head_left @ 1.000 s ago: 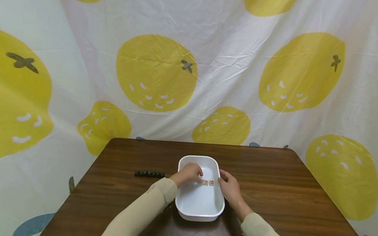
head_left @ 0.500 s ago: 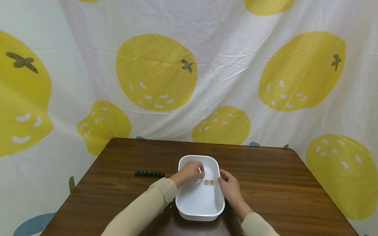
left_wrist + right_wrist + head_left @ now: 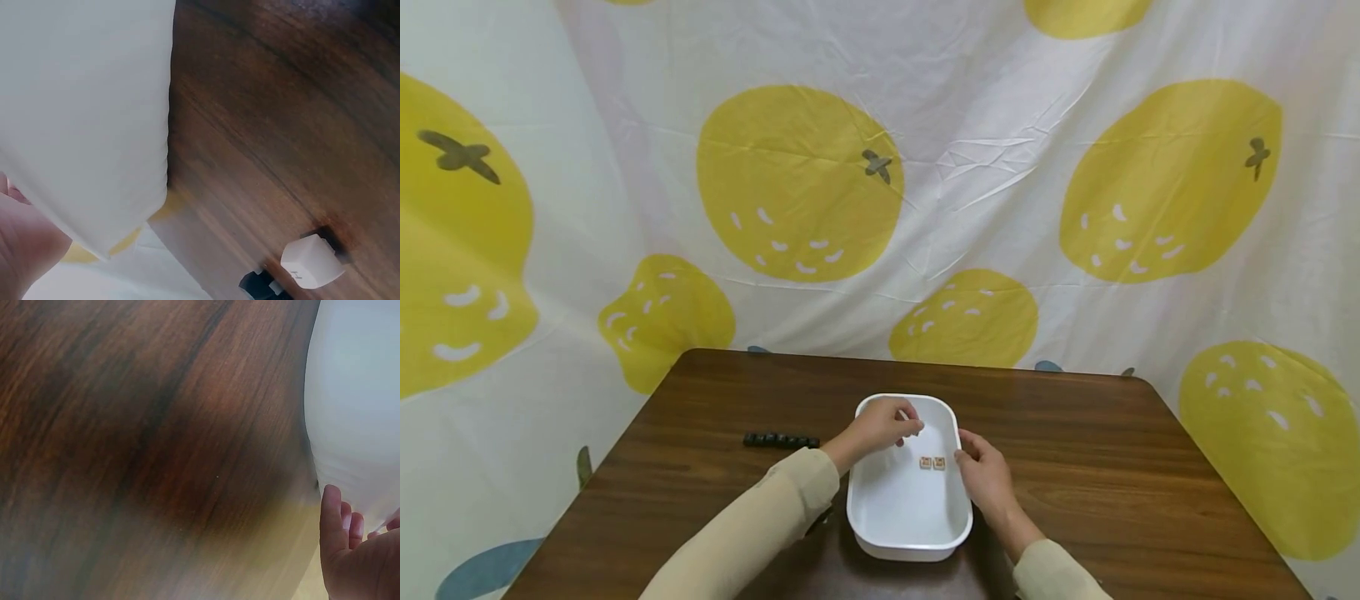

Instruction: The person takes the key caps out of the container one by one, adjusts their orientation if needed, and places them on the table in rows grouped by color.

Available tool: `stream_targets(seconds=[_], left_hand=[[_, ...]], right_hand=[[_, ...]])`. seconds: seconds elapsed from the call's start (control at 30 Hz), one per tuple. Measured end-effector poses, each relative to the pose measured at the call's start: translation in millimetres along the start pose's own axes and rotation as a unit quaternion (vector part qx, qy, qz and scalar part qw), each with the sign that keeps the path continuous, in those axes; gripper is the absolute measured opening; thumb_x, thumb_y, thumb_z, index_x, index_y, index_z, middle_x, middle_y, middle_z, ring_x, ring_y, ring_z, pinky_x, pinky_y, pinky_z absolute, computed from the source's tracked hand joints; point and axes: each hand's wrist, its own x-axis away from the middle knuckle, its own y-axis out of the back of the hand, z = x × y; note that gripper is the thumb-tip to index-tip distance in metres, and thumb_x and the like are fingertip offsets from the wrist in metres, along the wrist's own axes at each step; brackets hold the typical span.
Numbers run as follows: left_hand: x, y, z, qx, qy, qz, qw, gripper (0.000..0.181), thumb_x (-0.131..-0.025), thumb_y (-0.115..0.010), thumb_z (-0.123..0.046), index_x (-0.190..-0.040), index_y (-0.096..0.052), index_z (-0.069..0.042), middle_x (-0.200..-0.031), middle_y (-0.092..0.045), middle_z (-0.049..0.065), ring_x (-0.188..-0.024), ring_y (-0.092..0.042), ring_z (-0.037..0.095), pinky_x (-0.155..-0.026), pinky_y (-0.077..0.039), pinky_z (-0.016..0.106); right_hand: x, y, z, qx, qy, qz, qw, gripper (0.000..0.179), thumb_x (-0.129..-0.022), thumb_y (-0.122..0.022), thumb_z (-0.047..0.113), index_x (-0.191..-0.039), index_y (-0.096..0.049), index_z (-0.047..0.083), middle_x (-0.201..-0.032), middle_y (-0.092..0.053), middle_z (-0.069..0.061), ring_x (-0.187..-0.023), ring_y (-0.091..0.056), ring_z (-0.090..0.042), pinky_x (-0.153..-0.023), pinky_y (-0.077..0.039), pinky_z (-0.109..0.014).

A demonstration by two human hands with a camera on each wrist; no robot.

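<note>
A deep white tray (image 3: 910,517) stands on the table in front of me. My left hand (image 3: 882,423) is over its left rim, in the tray's far half, thumb and fingers pinching a small tan square piece mostly hidden by the fingertips. Two small square pieces (image 3: 932,462), tan-edged with reddish-brown marks, lie side by side on the tray floor. My right hand (image 3: 985,473) holds the tray's right side, the thumb near the rim. In the right wrist view several fingers (image 3: 334,519) lie along the white wall; the left wrist view shows only part of the left hand (image 3: 28,240).
A row of black keycaps (image 3: 781,440) lies left of the tray on the dark wooden table (image 3: 1112,467). A white keycap (image 3: 311,261) with a small mark shows beside black ones in the left wrist view. A lemon-print curtain (image 3: 970,217) hangs behind the table.
My left hand has lifted one tan square piece from the left end of the row in the tray and moved up and away from the other two. The right hand stays on the tray.
</note>
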Motion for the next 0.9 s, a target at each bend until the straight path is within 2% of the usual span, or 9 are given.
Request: stream_targets(seconds=[0.13,0.33,0.5,0.67,0.77,0.9], left_hand=[[1.4,1.9,1.1,0.012,-0.009,-0.015,0.9998,0.009,-0.091,-0.072,-0.018,-0.091,-0.070,-0.009,-0.077,-0.070,0.010,-0.059,-0.061,0.011,-0.054,-0.045,0.023],[8.3,13.1,2.2,0.046,-0.008,-0.017,0.9988,0.032,-0.090,-0.074,-0.019,-0.116,-0.071,0.000,-0.086,-0.069,-0.001,-0.075,-0.063,0.012,-0.066,-0.052,0.027],[18.1,27.4,8.0,0.048,-0.021,-0.031,0.9981,0.029,-0.091,-0.074,-0.022,-0.112,-0.074,-0.003,-0.096,-0.069,-0.001,-0.086,-0.061,0.013,-0.073,-0.052,0.028],[30.7,41.4,18.1,0.076,-0.039,-0.050,0.9951,0.024,-0.090,-0.075,-0.018,-0.109,-0.073,-0.004,-0.091,-0.064,0.000,-0.081,-0.057,0.017,-0.067,-0.050,0.030],[38.6,48.8,25.3,0.082,-0.031,-0.062,0.9942,0.022,-0.089,-0.076,-0.016,-0.108,-0.073,-0.006,-0.089,-0.064,0.000,-0.079,-0.056,0.018,-0.064,-0.049,0.028],[50.7,60.1,36.8,0.073,-0.021,-0.076,0.9942,0.024,-0.089,-0.075,-0.017,-0.111,-0.073,-0.005,-0.094,-0.066,0.001,-0.083,-0.058,0.017,-0.068,-0.051,0.028]], right_hand=[[0.4,0.3,0.0,-0.003,-0.001,0.001,1.0000,0.038,-0.096,-0.054,0.004,-0.132,-0.058,-0.007,-0.095,-0.065,-0.020,-0.084,-0.062,-0.029,-0.067,-0.051,-0.031],[0.6,0.4,0.7,-0.011,-0.006,0.004,0.9999,0.038,-0.096,-0.054,0.004,-0.132,-0.058,-0.006,-0.094,-0.064,-0.020,-0.084,-0.062,-0.031,-0.066,-0.050,-0.031],[0.7,0.6,1.2,-0.010,-0.007,0.004,0.9999,0.038,-0.096,-0.054,0.004,-0.132,-0.058,-0.006,-0.094,-0.064,-0.021,-0.084,-0.062,-0.031,-0.066,-0.050,-0.031],[-0.1,0.4,1.5,-0.005,-0.013,0.007,0.9999,0.038,-0.096,-0.053,0.005,-0.133,-0.058,-0.005,-0.096,-0.063,-0.020,-0.085,-0.062,-0.029,-0.067,-0.051,-0.032],[-0.2,0.4,1.9,-0.002,-0.017,0.007,0.9998,0.038,-0.097,-0.053,0.005,-0.133,-0.058,-0.004,-0.096,-0.063,-0.018,-0.084,-0.061,-0.028,-0.067,-0.051,-0.033],[0.0,0.4,1.3,-0.004,-0.012,0.005,0.9999,0.038,-0.096,-0.053,0.005,-0.132,-0.058,-0.005,-0.097,-0.064,-0.019,-0.085,-0.062,-0.029,-0.068,-0.052,-0.033]])
